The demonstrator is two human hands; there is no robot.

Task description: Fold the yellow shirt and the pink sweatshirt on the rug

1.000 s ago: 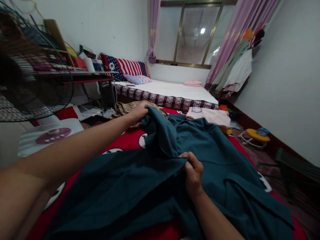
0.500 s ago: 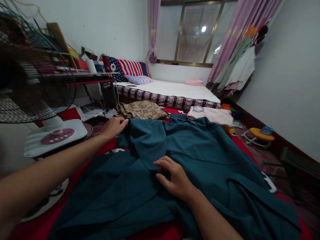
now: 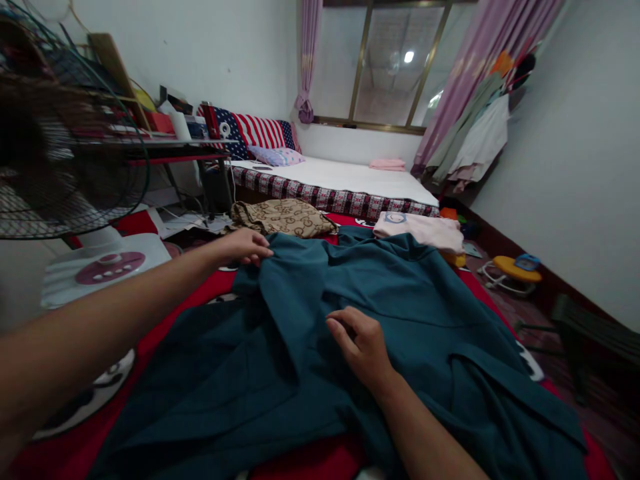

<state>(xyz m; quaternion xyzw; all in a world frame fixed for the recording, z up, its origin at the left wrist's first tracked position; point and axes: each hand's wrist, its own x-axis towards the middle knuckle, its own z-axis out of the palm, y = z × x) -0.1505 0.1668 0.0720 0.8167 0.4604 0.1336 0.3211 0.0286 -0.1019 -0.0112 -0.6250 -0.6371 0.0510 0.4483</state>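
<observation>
A dark teal long-sleeved garment (image 3: 400, 287), perhaps a jacket or shirt, lies spread over a red patterned cover. My left hand (image 3: 245, 247) reaches to its upper left part. The fingers there are closed on the garment's edge, and a fold of cloth hangs raised below them. Over the middle of the garment is my right hand (image 3: 363, 343), its fingers curled and the thumb drawn against the index finger. Whether cloth is caught between those fingertips is hidden. A sleeve with a cuff-like flap lies at the lower right.
Behind the garment lie a folded brown patterned cloth (image 3: 285, 218) and a folded pale pink cloth (image 3: 420, 230). A fan (image 3: 107, 260) stands close on the left, beside a cluttered desk. A bed (image 3: 340, 177) is at the back; a yellow stool (image 3: 515, 268) stands right.
My left hand has moved right and slightly nearer, lifting the garment's edge into a raised fold. My right hand has shifted slightly right, and its fingers have closed together.
</observation>
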